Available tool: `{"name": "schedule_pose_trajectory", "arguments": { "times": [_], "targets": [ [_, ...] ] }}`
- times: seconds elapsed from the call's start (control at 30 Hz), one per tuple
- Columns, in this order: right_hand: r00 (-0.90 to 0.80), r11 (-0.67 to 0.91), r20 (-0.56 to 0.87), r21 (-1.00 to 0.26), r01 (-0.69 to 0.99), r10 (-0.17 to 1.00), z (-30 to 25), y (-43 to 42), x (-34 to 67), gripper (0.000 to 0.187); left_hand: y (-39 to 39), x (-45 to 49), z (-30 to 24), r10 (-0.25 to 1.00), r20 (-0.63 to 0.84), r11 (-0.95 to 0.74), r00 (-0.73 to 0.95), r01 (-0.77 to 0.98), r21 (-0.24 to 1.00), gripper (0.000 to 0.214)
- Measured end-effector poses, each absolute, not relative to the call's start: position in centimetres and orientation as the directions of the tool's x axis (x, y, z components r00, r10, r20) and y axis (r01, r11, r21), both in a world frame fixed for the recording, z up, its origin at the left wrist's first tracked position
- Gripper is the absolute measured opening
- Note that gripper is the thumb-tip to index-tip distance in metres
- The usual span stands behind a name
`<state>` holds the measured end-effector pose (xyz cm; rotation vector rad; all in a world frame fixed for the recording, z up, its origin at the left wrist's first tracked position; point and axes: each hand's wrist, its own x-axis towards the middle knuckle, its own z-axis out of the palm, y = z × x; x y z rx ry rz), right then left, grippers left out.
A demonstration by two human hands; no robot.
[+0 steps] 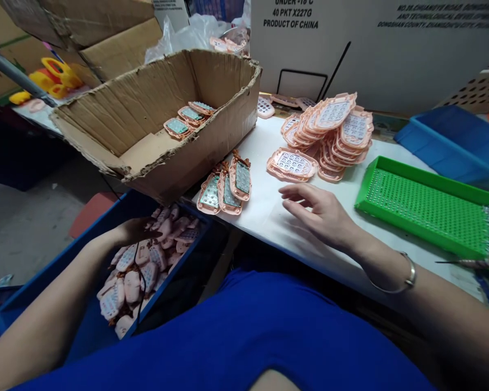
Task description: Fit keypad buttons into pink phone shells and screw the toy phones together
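My left hand [136, 231] reaches down into a blue bin [44, 271] beside the table, in shadow among pink toy-phone parts [146, 266]; its fingers curl over the pile. On the white table [264, 217] my right hand [320, 212] lies with fingers spread and holds nothing. It is just below a single pink keypad shell [292, 164] and a stack of such shells [334, 133]. To its left lie three pink pieces with circuit boards [226, 187].
An open cardboard box [163, 119] with a few board-fitted pieces stands at the table's left end. A green perforated tray [424, 203] lies at the right, blue bins [456, 138] behind it, a white carton [375, 43] at the back.
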<state>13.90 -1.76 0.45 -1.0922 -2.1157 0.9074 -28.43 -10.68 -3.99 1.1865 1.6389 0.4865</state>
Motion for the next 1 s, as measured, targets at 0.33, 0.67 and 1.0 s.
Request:
{"name": "schedule_pose_trajectory", "arguments": {
  "times": [0.33,0.67,1.0],
  "targets": [
    [-0.518,0.343,-0.015,-0.733,0.588,0.855,0.9,1.4,3.6,0.089,-8.4,-13.4,2.5,0.657,-0.316,-0.062,0.685,0.467,0.882,0.033],
    [-0.339,-0.062,-0.109,-0.987,0.147,0.934,0.3,2.3,8.8,0.061,-6.6,-8.0,0.5,0.851,-0.244,0.288,0.465,-0.025,0.957,0.039],
    [-0.444,0.226,0.015,-0.876,0.427,0.896,1.9,-2.7,18.0,0.052,-5.6,-0.3,-0.7,0.918,-0.350,0.389,0.187,-0.597,0.702,0.043]
  ]
}}
